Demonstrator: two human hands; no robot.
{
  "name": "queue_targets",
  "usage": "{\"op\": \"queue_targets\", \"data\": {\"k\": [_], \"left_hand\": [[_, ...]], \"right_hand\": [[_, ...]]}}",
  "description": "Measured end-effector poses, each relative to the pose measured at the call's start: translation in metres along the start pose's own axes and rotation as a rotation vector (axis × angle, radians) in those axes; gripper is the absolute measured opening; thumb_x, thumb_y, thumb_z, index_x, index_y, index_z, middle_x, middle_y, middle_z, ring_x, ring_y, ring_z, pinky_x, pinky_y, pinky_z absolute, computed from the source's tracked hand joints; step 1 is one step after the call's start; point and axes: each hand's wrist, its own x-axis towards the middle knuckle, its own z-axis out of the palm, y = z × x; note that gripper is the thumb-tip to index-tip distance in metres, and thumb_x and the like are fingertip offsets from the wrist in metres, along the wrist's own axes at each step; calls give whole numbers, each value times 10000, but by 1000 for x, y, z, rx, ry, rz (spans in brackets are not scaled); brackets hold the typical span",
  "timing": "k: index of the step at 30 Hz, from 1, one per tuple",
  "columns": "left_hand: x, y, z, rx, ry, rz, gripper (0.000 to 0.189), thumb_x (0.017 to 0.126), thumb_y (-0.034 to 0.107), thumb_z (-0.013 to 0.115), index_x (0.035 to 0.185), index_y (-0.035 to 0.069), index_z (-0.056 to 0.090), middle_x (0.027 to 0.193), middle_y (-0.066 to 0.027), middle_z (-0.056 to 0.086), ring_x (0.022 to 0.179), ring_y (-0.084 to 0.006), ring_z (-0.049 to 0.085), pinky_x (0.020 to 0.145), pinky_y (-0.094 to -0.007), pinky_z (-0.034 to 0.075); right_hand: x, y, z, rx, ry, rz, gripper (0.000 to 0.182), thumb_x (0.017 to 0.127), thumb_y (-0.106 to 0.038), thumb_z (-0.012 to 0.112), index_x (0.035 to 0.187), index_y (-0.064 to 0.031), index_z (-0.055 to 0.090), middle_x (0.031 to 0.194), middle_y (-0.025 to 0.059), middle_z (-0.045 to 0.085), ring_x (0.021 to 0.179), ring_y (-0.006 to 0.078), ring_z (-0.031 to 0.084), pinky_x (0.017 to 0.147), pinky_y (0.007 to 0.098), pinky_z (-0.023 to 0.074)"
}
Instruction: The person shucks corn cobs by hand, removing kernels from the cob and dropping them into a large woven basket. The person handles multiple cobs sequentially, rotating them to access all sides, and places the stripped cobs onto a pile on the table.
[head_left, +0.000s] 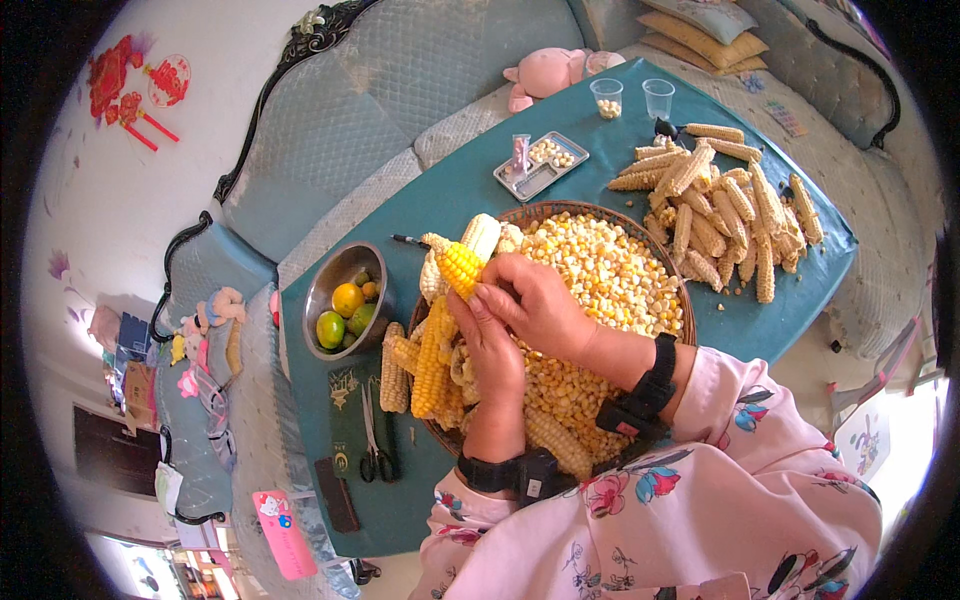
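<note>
Both hands meet on one ear of yellow corn (459, 264) above a round woven basket (686, 322). My left hand (491, 352) grips its lower part, while the fingers of my right hand (532, 300) press against its side. The hands hide the ear's near end. Loose yellow and white kernels (607, 270) fill much of the basket. More ears of corn (429, 367), yellow and pale, are heaped at the basket's left side, next to my left hand. A pale ear (559, 442) lies among the kernels near my wrists.
A steel bowl of citrus fruit (306, 315), black-handled scissors (371, 442) and a dark green box (343, 420) lie left on the teal-covered table (442, 187). Bare corncobs (720, 217) are piled right. Behind stand a metal tray (529, 187) and two plastic cups (606, 94) (658, 97).
</note>
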Motion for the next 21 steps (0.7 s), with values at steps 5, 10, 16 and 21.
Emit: {"op": "queue_targets", "data": {"k": [5, 10, 16, 21], "left_hand": [[1, 9, 2, -12, -24, 40, 571, 930, 404, 269, 1328, 29, 105, 1262, -155, 350, 1137, -229, 400, 923, -311, 353], [-1, 10, 3, 89, -44, 53, 572, 911, 455, 296, 1307, 57, 189, 1243, -132, 365, 1124, -229, 409, 902, -332, 370], [6, -14, -8, 210, -73, 95, 527, 918, 422, 314, 1313, 97, 190, 1244, -126, 365, 1099, -218, 440, 843, -305, 424], [4, -14, -5, 272, -77, 99, 510, 925, 397, 301, 1287, 50, 209, 1222, -145, 375, 1093, -228, 440, 856, -305, 404]], "right_hand": [[-1, 6, 3, 51, -13, 34, 153, 832, -149, 545, 893, -43, 454, 648, 85, 498, 586, 143, 499, 515, 289, 409], [3, -4, -5, 410, -19, 332, 245, 839, -220, 538, 952, -24, 446, 633, 129, 534, 586, 187, 576, 512, 337, 449], [6, 0, -11, 148, -17, 210, 210, 810, -139, 500, 949, 10, 447, 647, 185, 543, 611, 286, 585, 543, 369, 457], [4, 10, -7, -19, 51, 196, 160, 821, -90, 434, 959, -17, 469, 695, 90, 518, 640, 161, 532, 574, 320, 427]]}}
